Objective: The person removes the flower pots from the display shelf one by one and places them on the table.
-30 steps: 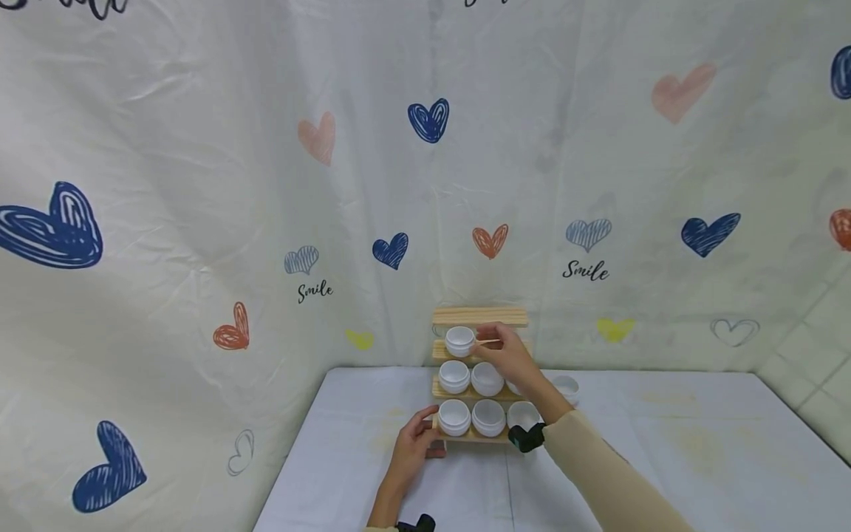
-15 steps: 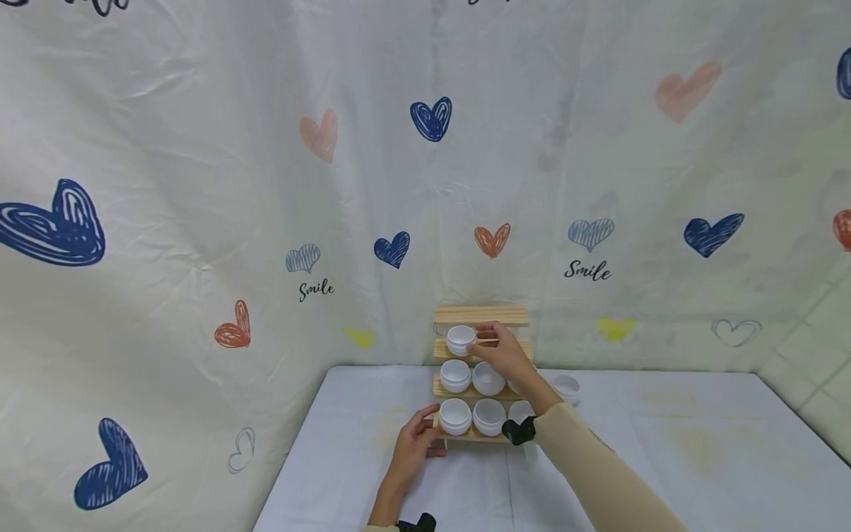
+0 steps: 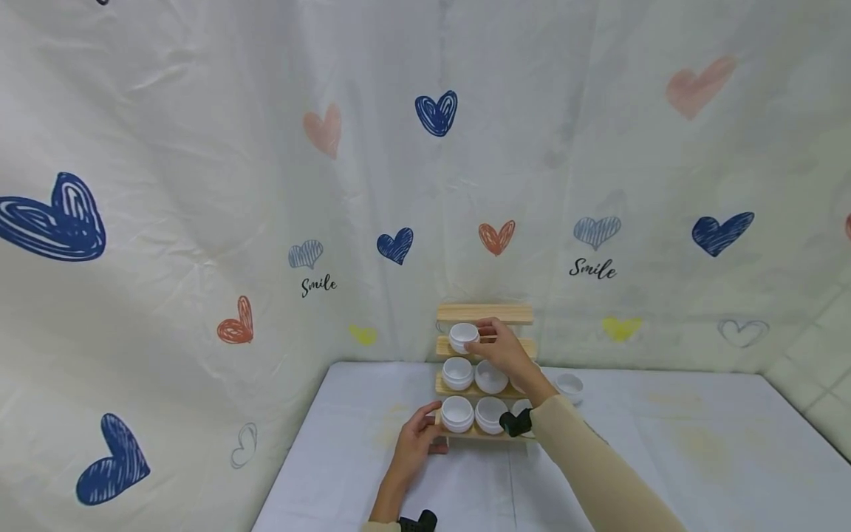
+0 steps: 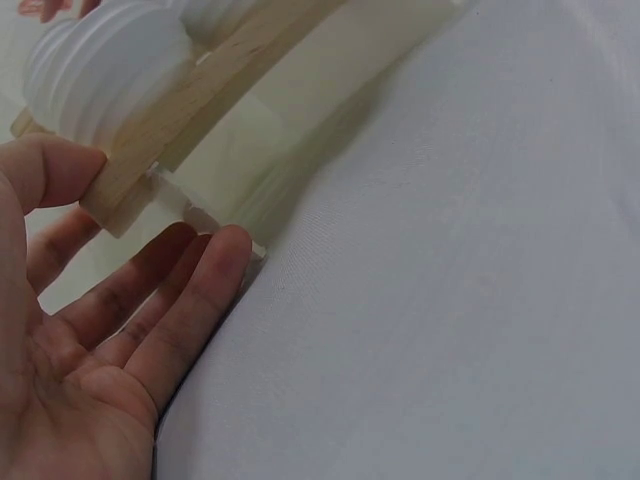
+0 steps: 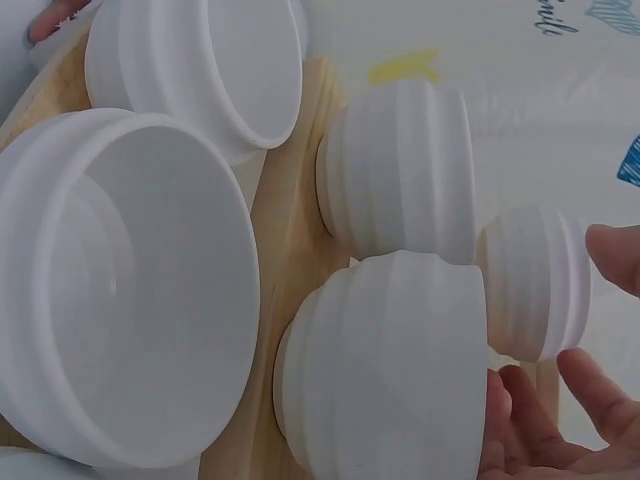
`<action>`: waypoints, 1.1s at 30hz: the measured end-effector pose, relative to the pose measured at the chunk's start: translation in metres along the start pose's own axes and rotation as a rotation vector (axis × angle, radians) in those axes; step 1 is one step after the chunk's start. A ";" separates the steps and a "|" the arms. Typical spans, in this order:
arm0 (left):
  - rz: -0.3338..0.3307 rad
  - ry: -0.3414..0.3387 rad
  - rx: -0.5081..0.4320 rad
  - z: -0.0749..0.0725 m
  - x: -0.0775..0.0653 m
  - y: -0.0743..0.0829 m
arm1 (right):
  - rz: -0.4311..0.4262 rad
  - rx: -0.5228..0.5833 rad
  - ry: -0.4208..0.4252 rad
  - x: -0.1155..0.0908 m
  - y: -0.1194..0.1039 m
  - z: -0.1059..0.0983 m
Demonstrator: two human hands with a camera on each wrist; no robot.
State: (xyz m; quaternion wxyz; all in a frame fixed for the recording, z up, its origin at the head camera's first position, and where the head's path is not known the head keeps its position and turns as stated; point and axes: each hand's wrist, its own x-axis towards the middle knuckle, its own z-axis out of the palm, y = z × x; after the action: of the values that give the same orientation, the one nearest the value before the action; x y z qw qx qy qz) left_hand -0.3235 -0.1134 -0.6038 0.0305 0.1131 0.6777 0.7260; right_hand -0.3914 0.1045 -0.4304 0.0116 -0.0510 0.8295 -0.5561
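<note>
A stepped wooden display stand (image 3: 484, 314) with white bowls on its tiers stands against the backdrop. At the left end of its lowest tier, my left hand (image 3: 414, 440) holds the stand. The left wrist view shows the thumb on the wooden board (image 4: 215, 90) and the fingers below, by a clear support. My right hand (image 3: 505, 351) reaches over the stand and pinches a small white bowl (image 3: 463, 336) on the tier below the top board. In the right wrist view, thumb and fingertips meet that bowl's (image 5: 535, 285) rim from opposite sides.
Further bowls sit on the lower tiers, among them one at the lowest left (image 3: 457, 414); my right arm partly covers those on the right. Another white bowl (image 3: 569, 386) stands on the white-covered table (image 3: 665, 436), right of the stand. A heart-printed curtain (image 3: 372, 185) hangs close behind.
The head view has shifted slightly. Both hands keep nearly the same place on the stand and at the bowl; the right wrist has swung a little to the left.
</note>
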 end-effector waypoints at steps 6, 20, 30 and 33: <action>-0.004 0.007 0.006 0.000 0.002 0.004 | 0.004 0.011 0.001 0.004 -0.002 -0.001; -0.024 0.016 0.004 0.004 -0.001 0.008 | -0.012 -0.049 0.012 0.006 0.001 0.003; -0.027 0.019 0.011 0.003 -0.002 0.006 | 0.023 -0.078 0.026 0.011 -0.001 0.008; -0.027 0.022 0.004 0.002 -0.002 0.005 | 0.026 -0.080 0.022 0.010 -0.001 0.009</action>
State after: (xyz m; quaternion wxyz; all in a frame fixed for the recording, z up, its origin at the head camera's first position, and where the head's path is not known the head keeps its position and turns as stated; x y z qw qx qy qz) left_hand -0.3201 -0.1120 -0.5991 0.0324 0.0960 0.6810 0.7252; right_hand -0.4007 0.0951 -0.4329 0.0075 -0.0342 0.8516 -0.5229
